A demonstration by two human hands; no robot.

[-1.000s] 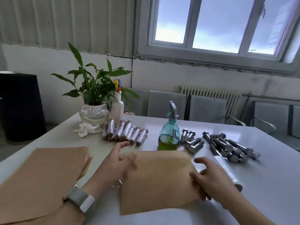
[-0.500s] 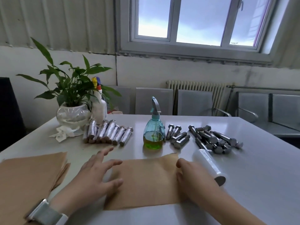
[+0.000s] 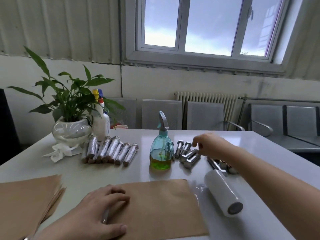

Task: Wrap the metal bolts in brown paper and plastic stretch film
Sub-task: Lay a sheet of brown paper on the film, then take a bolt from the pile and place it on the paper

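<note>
Four loose bolts (image 3: 187, 154) lie just under the right hand (image 3: 210, 144), fingers curled, empty; left hand (image 3: 102, 212) presses brown paper (image 3: 161, 203) flat.

paper sheet (image 3: 161, 205) front-centre | film roll (image 3: 222, 193) right of it | bolts (image 3: 187, 155) behind | spray bottle (image 3: 161, 151) left of bolts

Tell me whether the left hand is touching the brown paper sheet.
Touching. The head view shows the left hand lying flat on the brown paper sheet, fingers spread over its left part.
</note>
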